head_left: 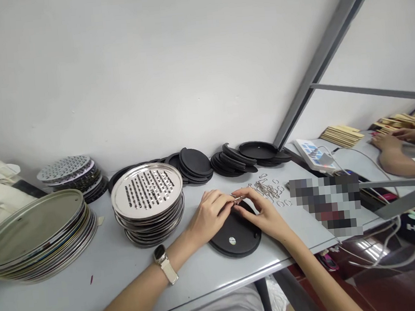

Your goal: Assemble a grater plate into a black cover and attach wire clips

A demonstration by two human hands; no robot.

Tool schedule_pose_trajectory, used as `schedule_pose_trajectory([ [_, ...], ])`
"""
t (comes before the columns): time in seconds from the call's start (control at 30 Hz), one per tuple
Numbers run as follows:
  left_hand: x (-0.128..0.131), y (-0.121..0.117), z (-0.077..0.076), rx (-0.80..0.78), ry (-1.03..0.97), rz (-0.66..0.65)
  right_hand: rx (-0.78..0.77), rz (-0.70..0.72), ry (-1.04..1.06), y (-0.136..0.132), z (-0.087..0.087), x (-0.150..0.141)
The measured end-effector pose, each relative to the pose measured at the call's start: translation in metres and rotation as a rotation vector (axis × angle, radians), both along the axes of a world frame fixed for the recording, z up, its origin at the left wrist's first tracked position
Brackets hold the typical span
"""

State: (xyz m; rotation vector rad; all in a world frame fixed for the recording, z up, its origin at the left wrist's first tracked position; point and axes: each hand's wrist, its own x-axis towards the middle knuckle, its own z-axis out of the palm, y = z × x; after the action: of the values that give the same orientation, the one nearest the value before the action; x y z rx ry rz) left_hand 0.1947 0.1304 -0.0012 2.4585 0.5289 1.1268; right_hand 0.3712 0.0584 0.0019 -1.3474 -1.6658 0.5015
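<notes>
Above the far edge of a black round disc [232, 238], my left hand [212, 213] and my right hand [265, 213] meet at the fingertips. Both are closed in a pinch on a small silvery metal clasp [237, 200], partly hidden by the fingers. The disc lies flat on the table and bears a small round pale sticker. Just beyond my right hand is a loose pile of metal clasps and rings [266, 189]. A wristwatch with a pale strap sits on my left wrist.
Left of my hands stands a stack of round metal trays [147, 190] with perforated-looking tops. Larger oval trays [35, 228] are piled further left. Black discs [195, 164] lean along the wall. A grey metal frame [325, 53] rises at right; beyond it, another person's hands [388, 144] touch wooden pieces.
</notes>
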Motion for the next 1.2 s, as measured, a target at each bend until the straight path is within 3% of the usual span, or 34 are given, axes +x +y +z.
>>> schedule_pose_trajectory([
  [0.33,0.002,0.003,0.0,-0.123,0.028,0.095,-0.01,-0.083,0.05,0.004,-0.009,0.011],
  [0.67,0.003,0.009,0.0,-0.252,0.023,0.133,0.029,-0.093,-0.124,0.003,-0.002,0.006],
  [0.97,0.005,0.011,0.002,-0.248,0.037,0.099,0.056,-0.168,-0.182,0.003,-0.004,0.007],
  [1.2,0.003,0.009,0.002,-0.19,0.059,0.16,0.047,-0.071,-0.193,0.004,-0.002,0.005],
])
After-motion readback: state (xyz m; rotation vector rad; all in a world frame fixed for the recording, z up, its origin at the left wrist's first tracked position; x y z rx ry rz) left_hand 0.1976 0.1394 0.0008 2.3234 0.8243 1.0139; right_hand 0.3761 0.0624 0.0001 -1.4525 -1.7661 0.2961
